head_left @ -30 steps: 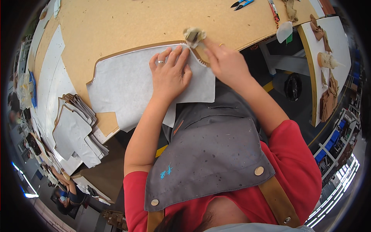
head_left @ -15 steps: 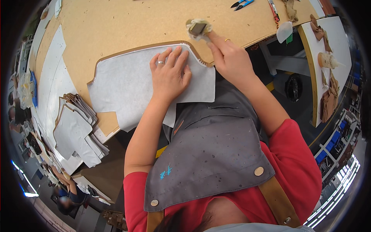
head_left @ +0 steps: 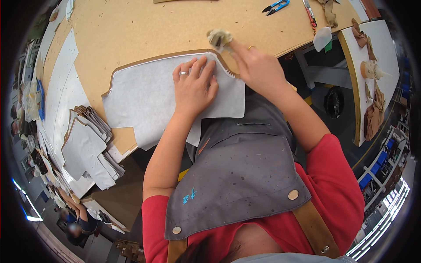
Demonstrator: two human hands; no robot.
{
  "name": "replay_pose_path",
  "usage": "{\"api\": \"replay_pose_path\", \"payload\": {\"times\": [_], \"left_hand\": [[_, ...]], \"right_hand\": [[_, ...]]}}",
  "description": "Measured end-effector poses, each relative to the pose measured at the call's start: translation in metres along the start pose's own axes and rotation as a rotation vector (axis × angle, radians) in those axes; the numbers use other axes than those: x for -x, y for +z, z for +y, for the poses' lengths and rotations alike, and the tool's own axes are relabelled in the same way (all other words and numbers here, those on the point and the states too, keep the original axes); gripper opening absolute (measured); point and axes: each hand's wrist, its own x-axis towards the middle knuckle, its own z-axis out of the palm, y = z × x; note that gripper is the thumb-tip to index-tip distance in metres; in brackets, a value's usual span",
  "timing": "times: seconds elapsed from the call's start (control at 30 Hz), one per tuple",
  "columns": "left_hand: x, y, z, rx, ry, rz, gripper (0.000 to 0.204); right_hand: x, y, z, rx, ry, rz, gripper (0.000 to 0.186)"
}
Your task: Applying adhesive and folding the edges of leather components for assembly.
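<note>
My left hand (head_left: 195, 87) rests with fingers slightly spread on a pale grey-white panel (head_left: 140, 98), which has a brown folded edge (head_left: 152, 58) with small notches at the curved right corner. My right hand (head_left: 258, 70) is closed on a small tool (head_left: 219, 38) with a blurred, whitish, cloth-like head and a dark middle, held at the upper-right corner of the panel; whether it touches the edge I cannot tell. A stack of similar brown-edged panels (head_left: 85, 149) lies left of the panel on the tan-topped worktable (head_left: 131, 26).
Blue snips (head_left: 274, 8) and a red-handled cutter (head_left: 311, 15) lie at the back right. A side board (head_left: 386, 52) holds brown scraps and a bottle (head_left: 372, 69). White sheets (head_left: 59, 79) cover the table's left. Another person (head_left: 79, 225) is at lower left.
My right hand and the tool rose slightly half a second ago and are now lower and further left, back by the corner. My left hand stays spread on the panel.
</note>
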Motion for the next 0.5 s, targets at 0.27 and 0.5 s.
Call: {"api": "replay_pose_path", "payload": {"times": [0.27,0.5], "left_hand": [[-0.001,-0.001,0.000,0.032,-0.009,0.004,0.037],[-0.001,0.001,0.000,0.035,-0.020,-0.009,0.037]], "right_hand": [[-0.009,-0.003,-0.002,-0.172,0.089,0.108,0.031],[-0.015,0.012,-0.001,-0.140,0.033,-0.026,0.034]]}}
